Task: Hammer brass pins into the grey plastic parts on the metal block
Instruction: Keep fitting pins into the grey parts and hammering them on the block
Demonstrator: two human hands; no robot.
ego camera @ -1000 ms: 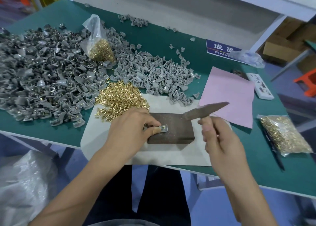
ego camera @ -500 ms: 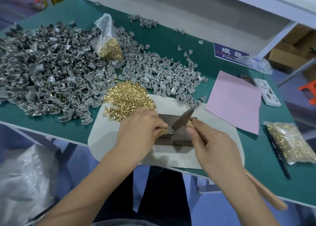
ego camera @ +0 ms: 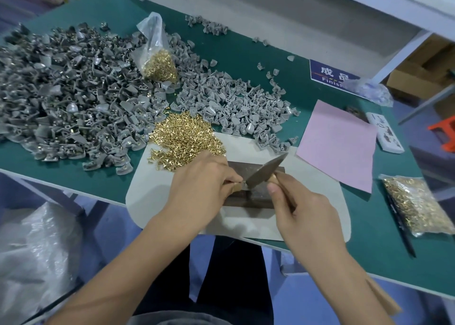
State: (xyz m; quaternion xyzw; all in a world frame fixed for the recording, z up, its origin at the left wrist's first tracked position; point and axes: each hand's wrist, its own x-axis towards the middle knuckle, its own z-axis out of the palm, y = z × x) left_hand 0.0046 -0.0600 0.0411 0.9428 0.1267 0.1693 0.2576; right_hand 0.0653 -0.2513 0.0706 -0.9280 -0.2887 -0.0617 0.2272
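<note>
Green table [ego camera: 246,54], grey plastic parts [ego camera: 73,98], golden brass pins [ego camera: 184,137], pink paper [ego camera: 339,142], dark metal block [ego camera: 256,196]

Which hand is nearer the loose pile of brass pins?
Left. The left hand lies just below the loose pile of brass pins, nearly touching; the right hand is farther right, beyond the metal block.

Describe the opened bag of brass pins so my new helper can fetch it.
On the green table, look to the far side of the big heap of grey plastic parts. The opened bag of brass pins stands among them, its clear top sticking up; the sealed bag lies flat at the right edge.
</note>
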